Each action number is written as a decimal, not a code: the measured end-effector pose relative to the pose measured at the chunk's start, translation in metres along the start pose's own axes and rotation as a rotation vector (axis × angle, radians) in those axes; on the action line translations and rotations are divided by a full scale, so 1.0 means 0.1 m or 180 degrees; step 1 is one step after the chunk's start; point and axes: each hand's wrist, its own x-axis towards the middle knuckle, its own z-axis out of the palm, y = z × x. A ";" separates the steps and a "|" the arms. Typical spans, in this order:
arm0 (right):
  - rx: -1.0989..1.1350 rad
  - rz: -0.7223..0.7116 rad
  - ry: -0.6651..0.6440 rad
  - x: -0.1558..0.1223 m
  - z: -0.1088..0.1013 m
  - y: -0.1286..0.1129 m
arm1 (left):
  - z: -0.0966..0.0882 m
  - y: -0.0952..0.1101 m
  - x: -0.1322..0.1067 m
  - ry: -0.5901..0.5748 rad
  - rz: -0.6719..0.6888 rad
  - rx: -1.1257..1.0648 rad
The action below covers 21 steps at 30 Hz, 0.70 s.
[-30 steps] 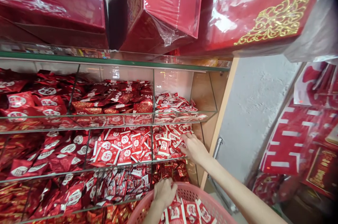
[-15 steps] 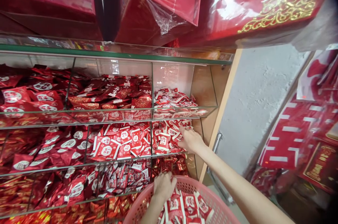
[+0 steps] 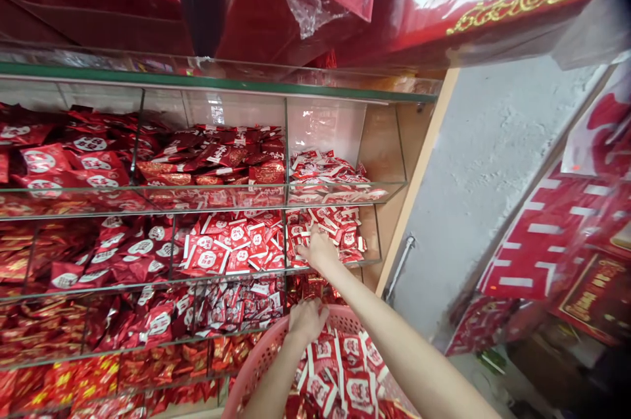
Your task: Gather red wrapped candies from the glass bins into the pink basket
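Note:
My left hand [image 3: 306, 321] is closed over the far rim of a pink perforated plastic basket [image 3: 252, 360]. Red-and-white candy packets [image 3: 357, 389] lie heaped inside the basket. My right hand [image 3: 321, 250] reaches into a glass-divided shelf compartment and touches similar red-and-white packets [image 3: 350, 236]. Its visible fingers are apart, with the tips partly hidden among the packets; I see no packet clearly gripped. To its left, past a glass divider, lies a pile of larger red packets [image 3: 236, 235] with white round labels.
Glass shelf edges [image 3: 217, 85] run above and below my right hand. Large red boxes [image 3: 394, 18] in clear wrap overhang the top. A wooden side panel [image 3: 419, 169] and grey wall [image 3: 468, 162] stand right, beside hanging red-and-white goods [image 3: 530, 248].
My right hand has moved left across the packets in the same compartment. My left hand stays at the basket rim. The view has tilted slightly down, showing more of the basket.

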 end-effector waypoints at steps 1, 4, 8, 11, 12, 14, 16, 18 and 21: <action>0.0016 0.0072 0.0040 0.01 0.01 -0.02 | 0.00 0.00 0.01 -0.0032 -0.0003 -0.0002; 0.0084 0.0240 0.0212 0.02 0.00 -0.06 | 0.02 -0.01 0.03 -0.0094 -0.0010 -0.0006; 0.0148 0.0303 0.0260 0.03 -0.01 -0.09 | 0.03 -0.04 0.05 -0.0128 0.0039 -0.0017; 0.0301 0.0317 0.0259 0.05 -0.05 -0.05 | 0.03 -0.04 0.06 -0.0164 0.0064 -0.0041; 0.0370 0.0292 0.0289 0.06 -0.07 -0.02 | 0.02 -0.04 0.06 -0.0173 0.0066 -0.0052; 0.0548 0.0199 0.0376 0.07 -0.14 0.05 | 0.01 -0.04 0.05 -0.0181 0.0065 -0.0075; 0.0786 0.0083 0.0468 0.02 -0.25 0.13 | 0.01 -0.04 0.05 -0.0175 0.0053 -0.0095; 0.1095 -0.0097 0.0541 -0.14 -0.39 0.21 | 0.01 -0.04 0.05 -0.0171 0.0035 -0.0109; 0.1703 -0.0651 0.0207 -0.55 -0.60 0.40 | 0.03 -0.06 0.06 -0.0198 0.0029 -0.0122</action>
